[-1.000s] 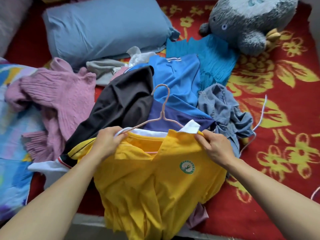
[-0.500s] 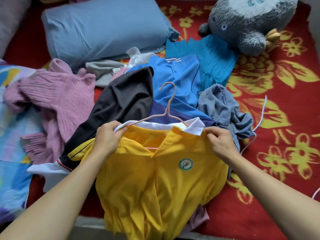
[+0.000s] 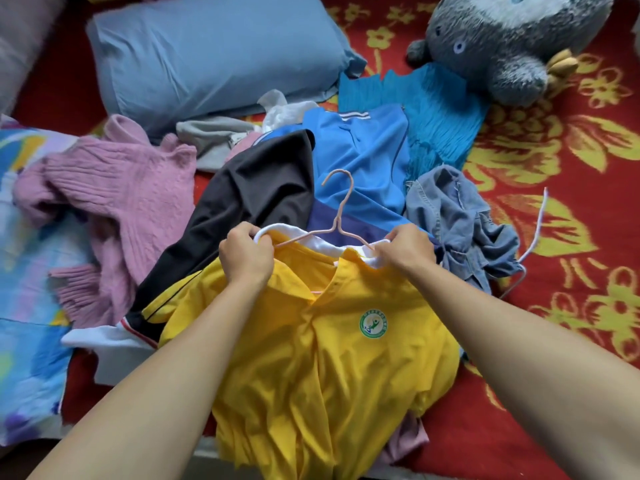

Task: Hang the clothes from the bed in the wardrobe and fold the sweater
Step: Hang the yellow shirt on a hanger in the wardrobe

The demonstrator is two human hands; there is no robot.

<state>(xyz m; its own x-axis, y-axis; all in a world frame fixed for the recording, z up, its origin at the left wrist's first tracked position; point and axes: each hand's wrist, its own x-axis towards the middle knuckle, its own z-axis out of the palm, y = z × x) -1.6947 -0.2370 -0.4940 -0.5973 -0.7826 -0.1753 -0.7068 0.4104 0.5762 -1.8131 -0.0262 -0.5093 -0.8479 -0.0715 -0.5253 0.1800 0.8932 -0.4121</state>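
Two hands hold one yellow shirt (image 3: 311, 375) at the middle of the view, low on the bed, on top of the clothes pile. Only one label shows: a round green and white badge (image 3: 373, 325) on the chest of the shirt, with a small figure inside; the writing around its ring is too small to read. The long axis of the shirt runs from 12 to 6 o'clock, with the white collar (image 3: 311, 241) at the 12 o'clock end and the hem over the bed edge at 6. A pink wire hanger (image 3: 341, 209) sits inside the neck opening; its hook points to 12 o'clock and its tip curls toward 9. The left hand (image 3: 246, 259) has its fingers curled round the collar and the hanger arm on the 9 o'clock side. The right hand (image 3: 403, 249) pinches the collar on the 3 o'clock side. Under the shirt, toward 11 o'clock, lies a black garment (image 3: 256, 202), and a blue jacket (image 3: 363, 157) lies at 12. The pink sweater (image 3: 128, 202) lies crumpled at 9 o'clock, apart from the hands. A denim garment (image 3: 457, 223) lies at 3 o'clock, just beside the right hand. At 1 o'clock, a grey plush toy (image 3: 502, 39) rests on the red flowered bed cover (image 3: 571, 237).
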